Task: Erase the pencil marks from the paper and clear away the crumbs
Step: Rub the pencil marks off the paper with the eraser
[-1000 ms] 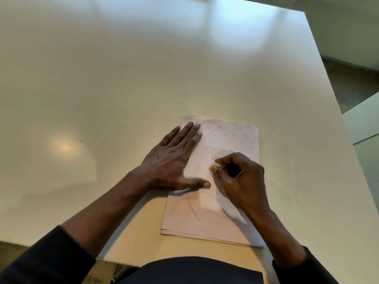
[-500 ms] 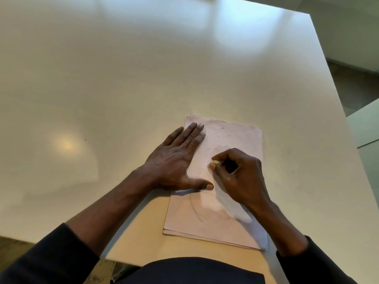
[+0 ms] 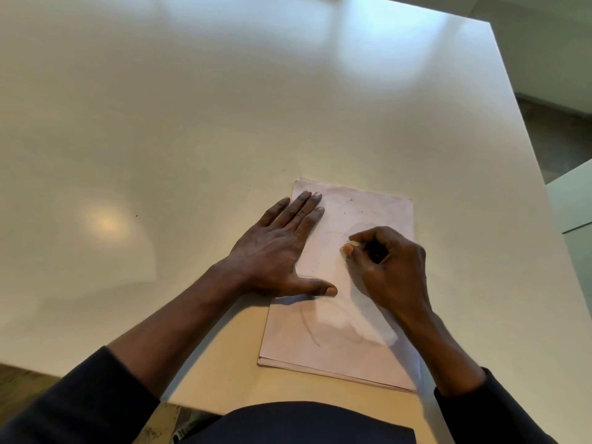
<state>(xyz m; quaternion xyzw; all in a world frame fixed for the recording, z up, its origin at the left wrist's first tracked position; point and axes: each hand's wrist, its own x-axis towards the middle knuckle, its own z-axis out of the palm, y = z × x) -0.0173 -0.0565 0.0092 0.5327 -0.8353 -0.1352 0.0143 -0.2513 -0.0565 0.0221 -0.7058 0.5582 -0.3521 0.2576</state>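
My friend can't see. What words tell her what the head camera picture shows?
A person's right hand pinches a small pale eraser against a sheet of paper on a glossy table, while the left hand lies flat on the sheet. A faint curved pencil line and tiny dark crumbs show on the paper.

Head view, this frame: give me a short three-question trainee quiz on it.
1. True or false: the left hand lies flat on the paper.
2. Which hand holds the eraser? A) left B) right C) neither
3. Fill in: a pencil line remains near the paper's ____ edge (near or far from the person).

Key: 1 true; 2 B; 3 near.
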